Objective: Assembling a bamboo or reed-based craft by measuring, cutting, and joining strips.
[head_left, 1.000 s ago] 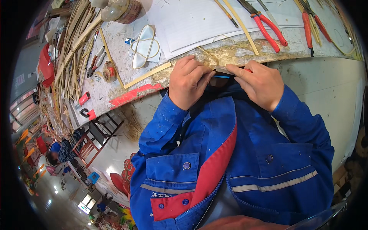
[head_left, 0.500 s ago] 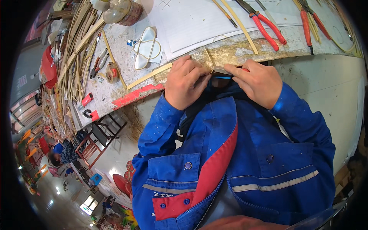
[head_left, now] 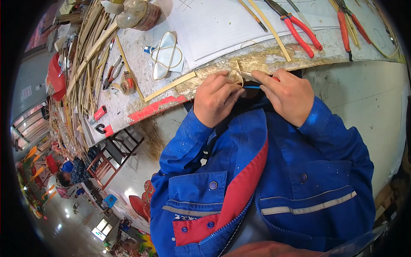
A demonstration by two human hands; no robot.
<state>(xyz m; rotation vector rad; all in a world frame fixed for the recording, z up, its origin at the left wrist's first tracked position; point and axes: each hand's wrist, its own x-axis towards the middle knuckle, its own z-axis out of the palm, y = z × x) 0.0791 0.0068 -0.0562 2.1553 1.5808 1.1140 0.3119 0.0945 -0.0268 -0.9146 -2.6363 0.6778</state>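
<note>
At the near edge of the worktable, my left hand (head_left: 215, 98) is closed on a thin bamboo strip (head_left: 238, 67) that sticks up past the fingertips and bends slightly. My right hand (head_left: 292, 97) grips a knife with a short metal blade (head_left: 248, 76); a bit of red handle shows at the fist. The blade points left and meets or nearly meets the strip beside my left fingertips. Exact contact is too small to tell. A flat bamboo strip (head_left: 170, 86) lies on the table just left of my left hand.
Red-handled pliers (head_left: 295, 30) and a second pair (head_left: 347, 25) lie at the far right. A white oval piece with wire loops (head_left: 165, 58), small pliers (head_left: 112, 73), a tape roll (head_left: 127, 83) and a glass jar (head_left: 139, 15) stand left, near heaped bamboo strips (head_left: 92, 47).
Both hands stay at the table edge. The thin strip now shows more upright and farther right between them, and my left fingers have shifted slightly. The whole view has drifted a little.
</note>
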